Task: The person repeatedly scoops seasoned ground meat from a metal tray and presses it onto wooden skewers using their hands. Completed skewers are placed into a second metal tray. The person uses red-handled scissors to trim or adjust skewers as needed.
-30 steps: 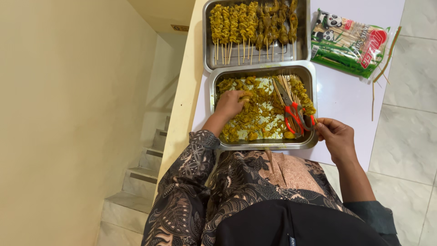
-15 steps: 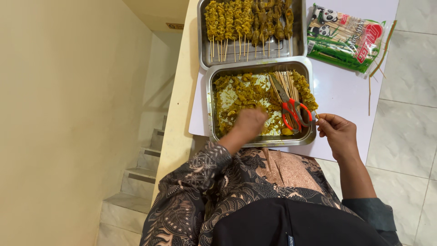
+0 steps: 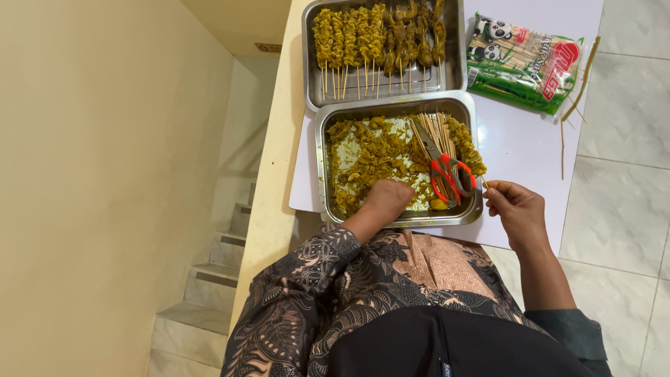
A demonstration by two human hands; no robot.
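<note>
1. The left hand (image 3: 388,199) is reached down into the near steel tray (image 3: 328,202), knuckles up, with the fingers curled into the yellow marinated meat pieces (image 3: 370,150); whether a piece is actually pinched cannot be told, since the fingertips are hidden.
2. The left forearm is angled from the patterned sleeve (image 3: 307,279) up and to the right, over the tray's near rim.
3. The right hand (image 3: 518,209) is held just beside the tray's right rim, fingers bent, with a thin bamboo skewer (image 3: 484,183) gripped between thumb and fingertips.
4. Red-handled scissors (image 3: 447,171) are laid on a bundle of bare skewers (image 3: 436,132) in the tray's right part.
5. A far tray (image 3: 310,70) of finished skewered meat (image 3: 377,35) is set touching the near one.
6. A green skewer packet (image 3: 523,63) is seen on the white table (image 3: 523,139), well apart from both hands.
</note>
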